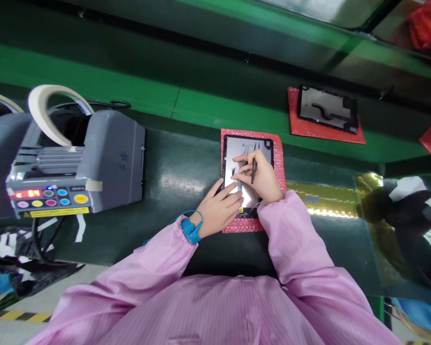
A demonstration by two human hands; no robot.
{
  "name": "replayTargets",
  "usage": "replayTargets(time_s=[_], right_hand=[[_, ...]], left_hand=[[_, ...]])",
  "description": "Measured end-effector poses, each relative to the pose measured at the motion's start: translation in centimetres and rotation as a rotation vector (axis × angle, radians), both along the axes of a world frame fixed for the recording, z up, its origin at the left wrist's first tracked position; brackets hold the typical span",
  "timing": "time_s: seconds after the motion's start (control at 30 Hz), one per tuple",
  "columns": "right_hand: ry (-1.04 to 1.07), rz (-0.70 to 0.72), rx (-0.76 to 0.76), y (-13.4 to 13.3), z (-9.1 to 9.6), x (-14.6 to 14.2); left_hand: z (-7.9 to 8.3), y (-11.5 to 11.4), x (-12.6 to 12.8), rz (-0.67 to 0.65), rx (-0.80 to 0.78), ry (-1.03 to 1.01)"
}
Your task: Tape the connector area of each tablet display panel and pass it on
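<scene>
A tablet-like device with a silvery inner face and black frame (230, 146) lies on a pink bubble-wrap sheet (279, 165). My left hand (218, 211) rests over its lower left part, fingers stretched out and lying flat. Over the middle of the device is my right hand (260, 176), curled round black tweezers (254, 170) whose tips point away from me. Its thumb and fingertips come close together near a small dark and pale piece on the silvery face; whether they pinch it I cannot tell. A blue wrist strap (191, 230) circles my left wrist.
A grey tape dispenser (115, 163) with lit buttons stands at left. Yellow translucent tape (330, 199) lies on the dark green table at right, by a dark reel (413, 215). Another device (328, 110) sits on red bubble wrap on the green surface behind.
</scene>
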State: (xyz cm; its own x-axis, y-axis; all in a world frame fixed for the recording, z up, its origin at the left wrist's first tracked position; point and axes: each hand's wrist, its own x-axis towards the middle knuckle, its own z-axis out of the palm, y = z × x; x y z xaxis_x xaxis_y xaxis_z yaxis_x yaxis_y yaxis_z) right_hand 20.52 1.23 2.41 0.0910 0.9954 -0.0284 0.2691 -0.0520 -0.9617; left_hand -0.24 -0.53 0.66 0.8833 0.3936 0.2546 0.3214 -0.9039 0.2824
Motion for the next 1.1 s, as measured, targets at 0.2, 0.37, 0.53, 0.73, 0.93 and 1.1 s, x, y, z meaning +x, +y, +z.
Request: replayTargets(time_s=[0.2, 0.37, 0.53, 0.73, 0.93, 1.1], right_hand=[[-0.253, -0.137, 0.187, 2.7, -1.2, 0.3], [-0.563, -0.275, 0.196, 5.8, -0.8, 4.3], [-1.219, -0.12, -0.138, 6.1, 2.1, 15.6], [-1.452, -0.244, -0.371, 4.5, 3.9, 24.9], [-1.465, -0.225, -0.353, 5.7, 2.2, 27.4], [-1.46, -0.286, -0.274, 7.3, 2.4, 27.4]], left_hand=[[-0.4, 0.0, -0.1, -0.021, -0.024, 0.003], [-0.4, -0.3, -0.3, -0.059, -0.046, 0.033], [-0.7, -0.9, 0.4, -0.171, -0.031, 0.089], [-1.2, 0.5, 0.7, -0.021, 0.016, 0.119], [-1.1, 10.1, 0.7, 0.335, 0.005, -0.008], [1.3, 21.4, 4.6, 0.917, -0.259, -0.296]])
